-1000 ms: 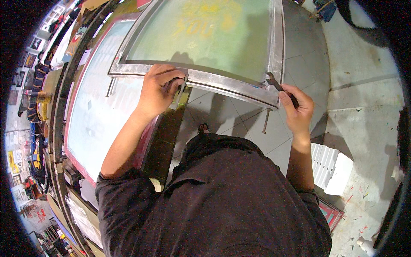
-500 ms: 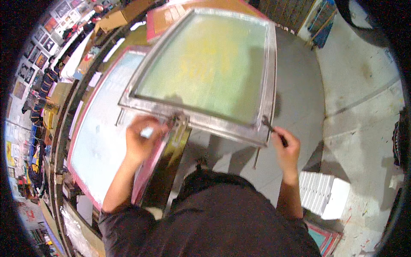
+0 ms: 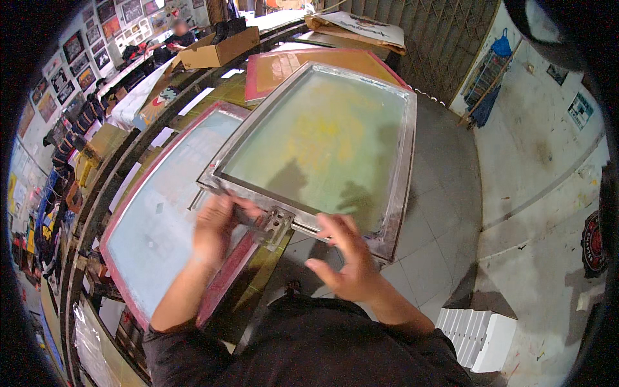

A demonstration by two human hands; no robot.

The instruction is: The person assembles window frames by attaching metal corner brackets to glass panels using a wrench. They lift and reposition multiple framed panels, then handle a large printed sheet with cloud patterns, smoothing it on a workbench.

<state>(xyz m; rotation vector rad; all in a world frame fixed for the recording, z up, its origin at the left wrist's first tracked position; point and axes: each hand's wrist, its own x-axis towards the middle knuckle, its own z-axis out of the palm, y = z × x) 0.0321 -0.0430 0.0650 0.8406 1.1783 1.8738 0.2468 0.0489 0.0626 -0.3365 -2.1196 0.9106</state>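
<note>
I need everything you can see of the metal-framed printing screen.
The metal-framed printing screen has a worn, silvery frame around a pale green sheet with yellow patches and shadows. It lies roughly flat, its left side overlapping the pale-blue screen in view, its near right corner out over the floor. A perforated metal bracket sits at its near rail; a bolt juts below the near left corner. Whether the left hand or right hand touches it is unclear.

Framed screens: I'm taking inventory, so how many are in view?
3: green screen in the middle, pale blue screen left, orange screen behind; others may be hidden.
</note>
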